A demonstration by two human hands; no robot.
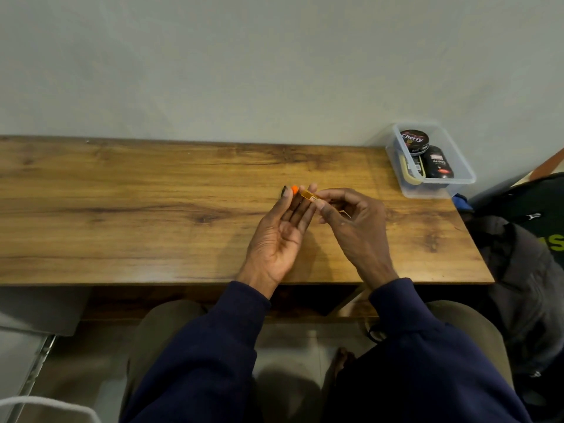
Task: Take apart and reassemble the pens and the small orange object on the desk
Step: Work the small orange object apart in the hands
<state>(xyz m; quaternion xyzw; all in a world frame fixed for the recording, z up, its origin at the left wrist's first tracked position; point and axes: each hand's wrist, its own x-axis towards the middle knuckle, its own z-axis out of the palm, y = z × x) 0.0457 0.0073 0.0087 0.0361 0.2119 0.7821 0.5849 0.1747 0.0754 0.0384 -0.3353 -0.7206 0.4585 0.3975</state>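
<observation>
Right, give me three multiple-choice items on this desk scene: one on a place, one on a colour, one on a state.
1. Where does the clear plastic box stand on the desk?
A. far right corner, by the wall
B. near left corner
C. middle of the front edge

2. What colour is the small piece pinched by the right hand?
A. blue
B. translucent orange
C. white

3. How is the left hand held?
A. clenched in a fist
B. flat, palm down on the wood
C. open, palm up, fingers stretched toward the piece

Answers:
1 A: the box sits at the back right, close to the wall, with dark tins inside.
2 B: the piece between the fingertips looks amber-orange.
3 C: the palm faces up, fingers extended.
</observation>
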